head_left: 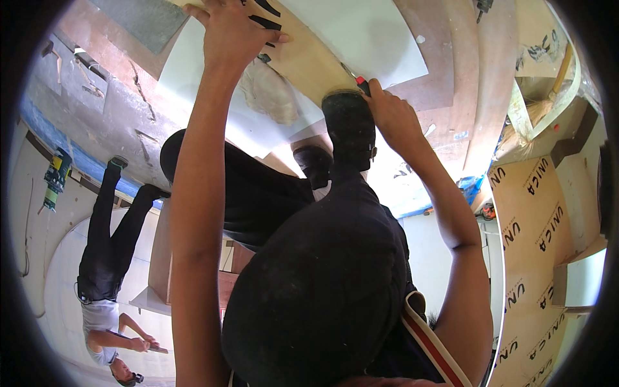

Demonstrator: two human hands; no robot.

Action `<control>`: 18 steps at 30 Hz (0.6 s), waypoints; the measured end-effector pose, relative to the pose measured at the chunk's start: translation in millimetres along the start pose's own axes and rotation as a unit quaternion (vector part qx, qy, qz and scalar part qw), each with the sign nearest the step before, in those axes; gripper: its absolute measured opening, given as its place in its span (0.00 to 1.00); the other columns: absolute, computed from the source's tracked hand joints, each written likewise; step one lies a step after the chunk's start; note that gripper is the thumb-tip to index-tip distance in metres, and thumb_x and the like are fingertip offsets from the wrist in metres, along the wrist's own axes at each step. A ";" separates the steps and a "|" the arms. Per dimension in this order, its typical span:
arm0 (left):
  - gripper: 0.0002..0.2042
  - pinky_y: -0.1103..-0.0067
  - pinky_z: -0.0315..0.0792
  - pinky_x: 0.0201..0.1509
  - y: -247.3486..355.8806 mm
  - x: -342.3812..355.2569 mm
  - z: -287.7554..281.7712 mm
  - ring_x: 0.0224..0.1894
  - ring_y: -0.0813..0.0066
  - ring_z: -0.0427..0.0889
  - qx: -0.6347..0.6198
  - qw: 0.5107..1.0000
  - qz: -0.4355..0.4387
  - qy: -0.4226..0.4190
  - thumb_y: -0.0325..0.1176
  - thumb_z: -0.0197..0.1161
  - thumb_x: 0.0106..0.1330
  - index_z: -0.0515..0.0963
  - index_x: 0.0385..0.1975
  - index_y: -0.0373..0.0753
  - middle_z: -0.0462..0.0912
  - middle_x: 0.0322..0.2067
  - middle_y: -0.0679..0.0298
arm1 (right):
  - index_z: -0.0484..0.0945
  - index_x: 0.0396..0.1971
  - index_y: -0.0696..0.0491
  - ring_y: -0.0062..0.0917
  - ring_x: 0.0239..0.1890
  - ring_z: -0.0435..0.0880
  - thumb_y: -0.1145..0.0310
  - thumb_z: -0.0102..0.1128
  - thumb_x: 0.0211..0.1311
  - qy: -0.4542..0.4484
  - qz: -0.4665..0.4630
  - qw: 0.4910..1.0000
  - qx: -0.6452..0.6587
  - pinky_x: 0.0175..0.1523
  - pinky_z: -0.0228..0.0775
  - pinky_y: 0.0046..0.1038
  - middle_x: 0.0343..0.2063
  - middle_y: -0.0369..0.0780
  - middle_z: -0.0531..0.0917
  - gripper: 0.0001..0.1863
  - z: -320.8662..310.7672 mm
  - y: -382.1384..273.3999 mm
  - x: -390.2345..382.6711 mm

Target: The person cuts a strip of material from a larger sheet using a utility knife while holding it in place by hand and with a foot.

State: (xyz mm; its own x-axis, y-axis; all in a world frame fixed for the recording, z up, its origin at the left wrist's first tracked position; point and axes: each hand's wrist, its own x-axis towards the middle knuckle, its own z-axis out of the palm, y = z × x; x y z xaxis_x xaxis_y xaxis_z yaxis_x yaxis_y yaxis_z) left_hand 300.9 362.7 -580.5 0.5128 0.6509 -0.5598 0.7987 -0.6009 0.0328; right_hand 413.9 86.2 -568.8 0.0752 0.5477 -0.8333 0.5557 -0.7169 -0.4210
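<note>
A long pale-brown board (pixel 316 55) lies diagonally across white sheets (pixel 380 32) on the floor. At its far left end my left hand (pixel 227 32) presses down, thumb and fingers spread beside bold black print; the fingertips run out of the picture. My right hand (pixel 392 116) is closed round a slim red-and-black tool (pixel 363 84) at the board's right edge. Its tip is too small to tell the kind. My black shoe (pixel 348 119) stands on the near end of the board, right beside the right hand.
Brown sheets and scraps cover the floor around. A hammer (pixel 55 61) and small tools lie at far left. Another person (pixel 103 309) stands at left, holding something long. At right are a broom (pixel 541 106) and printed brown panels (pixel 535 258).
</note>
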 end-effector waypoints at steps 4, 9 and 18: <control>0.71 0.47 0.33 0.82 5.6 -3.5 -5.1 0.78 0.28 0.38 0.034 0.999 0.020 0.000 0.50 0.86 0.39 0.40 0.72 0.14 0.46 0.72 0.23 | 0.65 0.46 0.55 0.55 0.36 0.85 0.58 0.42 0.81 0.023 -0.015 1.000 -0.008 0.41 0.74 0.55 0.32 0.54 0.85 0.14 8.0 5.2 0.4; 0.72 0.46 0.33 0.81 -3.1 0.7 3.8 0.78 0.28 0.37 -0.003 1.000 0.010 0.009 0.51 0.86 0.39 0.40 0.72 0.14 0.46 0.73 0.24 | 0.65 0.46 0.55 0.54 0.34 0.85 0.58 0.44 0.81 0.037 -0.028 0.999 -0.005 0.38 0.75 0.54 0.30 0.53 0.85 0.14 15.1 11.5 -4.5; 0.69 0.43 0.32 0.80 -1.3 0.4 0.5 0.78 0.26 0.38 0.006 1.000 0.013 0.001 0.54 0.85 0.40 0.45 0.72 0.14 0.47 0.73 0.26 | 0.66 0.45 0.56 0.51 0.32 0.86 0.59 0.47 0.80 0.054 -0.041 0.997 -0.029 0.36 0.76 0.52 0.29 0.51 0.84 0.13 22.3 23.1 -13.9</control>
State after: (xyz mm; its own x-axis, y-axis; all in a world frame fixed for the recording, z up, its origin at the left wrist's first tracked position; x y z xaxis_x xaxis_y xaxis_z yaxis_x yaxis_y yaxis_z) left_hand 299.9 363.5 -581.2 0.5338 0.6363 -0.5569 0.7816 -0.6227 0.0377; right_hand 407.3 52.4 -575.0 0.1139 0.6487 -0.7525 0.6105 -0.6433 -0.4621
